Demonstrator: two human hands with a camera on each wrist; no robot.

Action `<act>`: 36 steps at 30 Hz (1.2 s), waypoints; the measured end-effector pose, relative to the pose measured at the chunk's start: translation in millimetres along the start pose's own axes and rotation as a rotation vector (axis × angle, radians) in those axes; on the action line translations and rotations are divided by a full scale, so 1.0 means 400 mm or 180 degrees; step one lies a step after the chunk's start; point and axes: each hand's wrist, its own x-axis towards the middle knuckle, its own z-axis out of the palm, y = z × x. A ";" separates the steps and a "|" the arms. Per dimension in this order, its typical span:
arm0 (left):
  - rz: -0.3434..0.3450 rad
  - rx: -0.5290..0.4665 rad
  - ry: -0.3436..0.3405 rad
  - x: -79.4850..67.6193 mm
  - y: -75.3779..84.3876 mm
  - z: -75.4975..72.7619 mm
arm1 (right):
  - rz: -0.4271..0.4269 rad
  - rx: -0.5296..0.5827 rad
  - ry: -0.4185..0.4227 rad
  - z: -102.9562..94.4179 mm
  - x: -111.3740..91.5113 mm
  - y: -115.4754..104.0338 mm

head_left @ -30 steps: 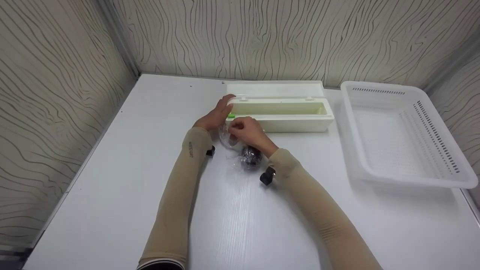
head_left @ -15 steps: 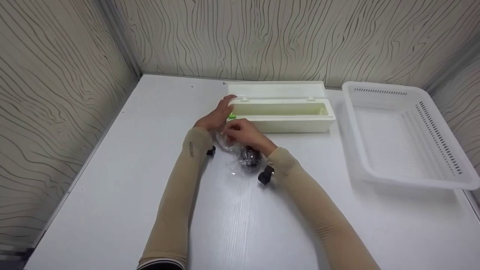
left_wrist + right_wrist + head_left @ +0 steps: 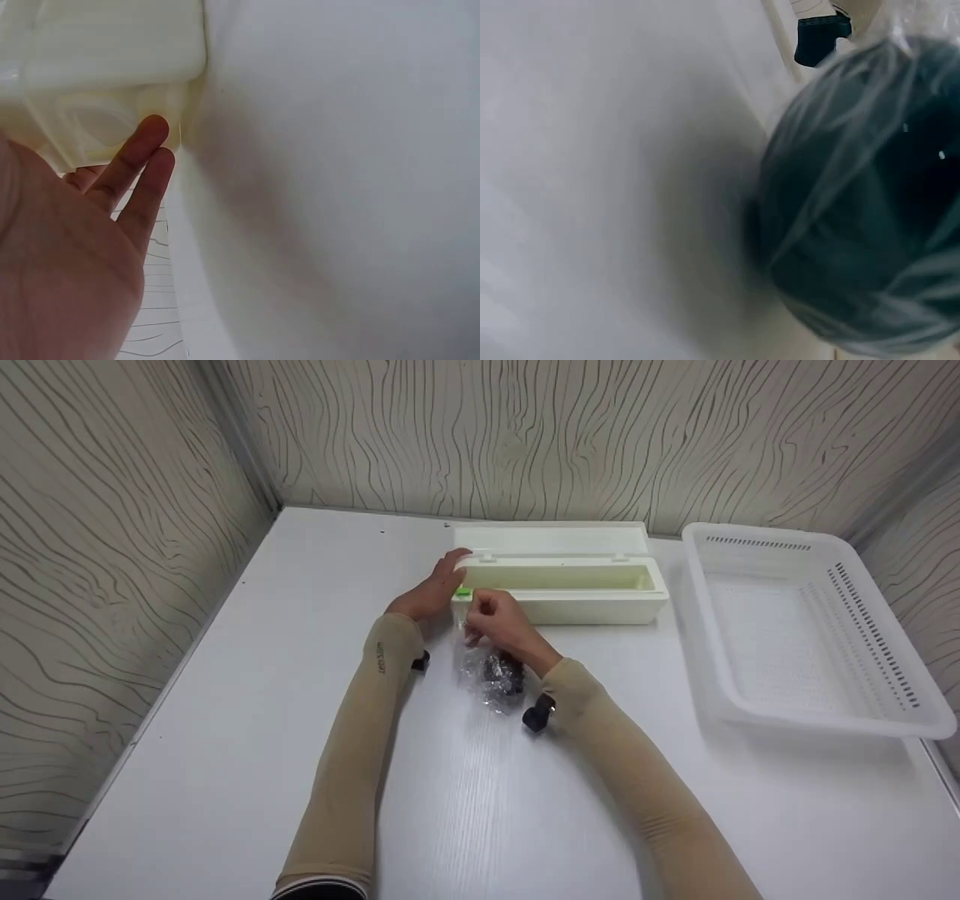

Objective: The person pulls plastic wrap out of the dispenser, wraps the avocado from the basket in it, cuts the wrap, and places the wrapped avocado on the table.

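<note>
In the head view, a long white cling film dispenser (image 3: 577, 611) lies with its lid raised at the back and a green slider (image 3: 463, 592) at its front left corner. My left hand (image 3: 427, 594) touches the dispenser's left end; in the left wrist view its straight fingers (image 3: 135, 161) lie along that end wall. My right hand (image 3: 504, 622) has curled fingers just right of the slider and pinches clear cling film (image 3: 463, 634). Below that hand sits a dark round object (image 3: 862, 202) wrapped in wrinkled film, partly hidden by my right wrist.
A white perforated plastic basket (image 3: 720, 660) stands at the right of the white table (image 3: 247, 720). Wood-grain patterned panels (image 3: 525, 442) enclose the back and sides. A black wrist camera (image 3: 538, 714) sits close beside the wrapped object.
My right hand first moves slightly left, then right and up to beside the green slider. The film by the wrapped object shifts and bunches. My left hand stays at the dispenser's end.
</note>
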 end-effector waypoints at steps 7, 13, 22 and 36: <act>0.0039 -0.0053 0.0023 0.003 -0.003 0.002 | 0.0250 -0.0476 0.0197 -0.005 -0.011 -0.005; 0.0036 -0.0008 0.0060 0.001 -0.001 -0.001 | 0.0178 -0.0968 0.0333 -0.003 -0.022 -0.012; 0.0067 0.0019 0.0099 -0.001 -0.001 -0.002 | -0.0459 -0.1699 0.0519 -0.018 -0.028 0.003; -0.0037 0.0045 0.0041 0.007 0.003 0.000 | -0.2596 -0.1897 0.0532 -0.050 -0.052 0.022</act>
